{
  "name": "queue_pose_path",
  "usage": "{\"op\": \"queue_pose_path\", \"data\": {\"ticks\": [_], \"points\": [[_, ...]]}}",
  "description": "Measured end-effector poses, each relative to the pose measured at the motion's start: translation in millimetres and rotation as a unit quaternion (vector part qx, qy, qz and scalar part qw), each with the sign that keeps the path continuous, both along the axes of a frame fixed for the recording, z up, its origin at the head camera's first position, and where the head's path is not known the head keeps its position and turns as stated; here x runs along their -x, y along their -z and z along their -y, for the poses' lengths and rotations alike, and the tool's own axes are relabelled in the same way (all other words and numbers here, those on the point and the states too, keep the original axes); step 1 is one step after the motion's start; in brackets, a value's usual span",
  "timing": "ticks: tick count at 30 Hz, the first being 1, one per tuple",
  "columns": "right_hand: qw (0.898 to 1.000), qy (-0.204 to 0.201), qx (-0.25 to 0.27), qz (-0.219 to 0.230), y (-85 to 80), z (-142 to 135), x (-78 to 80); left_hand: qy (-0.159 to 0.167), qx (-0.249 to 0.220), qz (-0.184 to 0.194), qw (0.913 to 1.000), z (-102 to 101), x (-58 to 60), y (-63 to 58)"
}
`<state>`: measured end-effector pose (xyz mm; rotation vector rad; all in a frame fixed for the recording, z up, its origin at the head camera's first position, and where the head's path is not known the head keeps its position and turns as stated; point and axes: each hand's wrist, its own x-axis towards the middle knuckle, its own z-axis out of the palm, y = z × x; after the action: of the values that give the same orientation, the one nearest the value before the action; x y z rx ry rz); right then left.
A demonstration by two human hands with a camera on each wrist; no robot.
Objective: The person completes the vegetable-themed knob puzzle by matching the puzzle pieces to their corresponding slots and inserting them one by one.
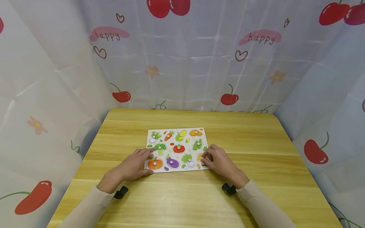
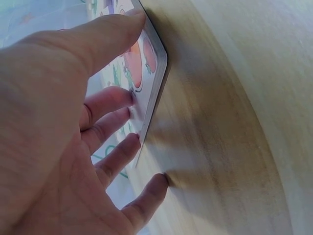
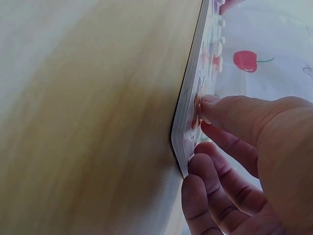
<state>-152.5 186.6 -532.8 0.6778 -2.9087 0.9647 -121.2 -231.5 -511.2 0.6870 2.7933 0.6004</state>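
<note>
A wooden knob puzzle board (image 1: 177,169) printed with vegetables lies flat on the table. My left hand (image 1: 131,164) rests along its left edge, fingers spread, with the thumb by the front left corner near the pumpkin piece (image 1: 155,163). In the left wrist view, the thumb (image 2: 110,36) lies over the board's edge and one fingertip is down on the table. At the front right corner, my right hand (image 1: 220,160) pinches the knob of an orange-and-brown puzzle piece (image 1: 200,157) between thumb and index finger. The other right fingers (image 3: 215,183) curl beside the board's edge.
Also on the board are eggplant (image 1: 172,162), tomato (image 1: 178,148), broccoli (image 1: 160,148) and corn (image 1: 181,136) pieces, among several others. The wooden table (image 1: 182,202) is bordered by a white cherry-print curtain (image 1: 185,82) at the back and sides.
</note>
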Motion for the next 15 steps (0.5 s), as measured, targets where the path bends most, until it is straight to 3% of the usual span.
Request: {"op": "queue_pose_path", "data": {"ticks": [7,15], "points": [[1.0,0.001,0.004,-0.029,1.0,-10,-1.5,-0.004,0.003,-0.004,1.0,0,-0.3,-0.4],[0.998,0.047,-0.006,-0.049,-5.9,-46,4.1,-0.013,0.012,-0.025,0.9995,3,2.8,-5.2]]}}
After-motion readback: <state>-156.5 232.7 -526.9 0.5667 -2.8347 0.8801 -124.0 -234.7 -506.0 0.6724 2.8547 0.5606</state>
